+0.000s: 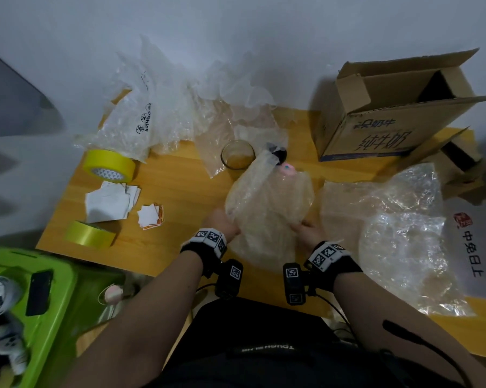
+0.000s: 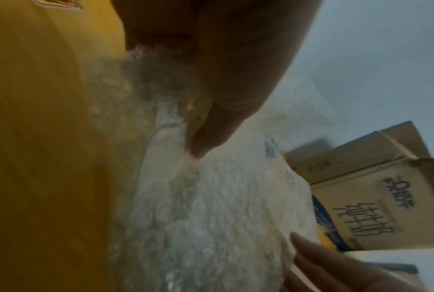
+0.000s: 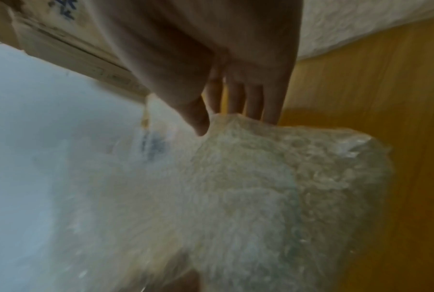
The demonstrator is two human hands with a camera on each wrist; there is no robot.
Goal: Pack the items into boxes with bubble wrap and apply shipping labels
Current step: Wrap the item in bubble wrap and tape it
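A sheet of bubble wrap (image 1: 270, 200) is raised off the wooden table (image 1: 180, 191) in front of me. My left hand (image 1: 227, 221) grips its lower left edge; in the left wrist view the thumb (image 2: 211, 128) presses into the bubble wrap (image 2: 211, 207). My right hand (image 1: 304, 227) pinches the lower right edge, with the thumb (image 3: 196, 118) in front of the bubble wrap (image 3: 273, 187) and the fingers (image 3: 261, 106) behind it. A glass jar (image 1: 237, 156) and a small black and pink item (image 1: 281, 161) sit just beyond the sheet. An open cardboard box (image 1: 390, 121) stands at the back right.
Two yellow tape rolls (image 1: 108, 165) (image 1: 89, 232) and stacks of paper labels (image 1: 110, 203) (image 1: 150, 215) lie at the left. More bubble wrap is piled at the back (image 1: 166, 107) and at the right (image 1: 398, 233). A green bin (image 1: 62, 275) stands lower left.
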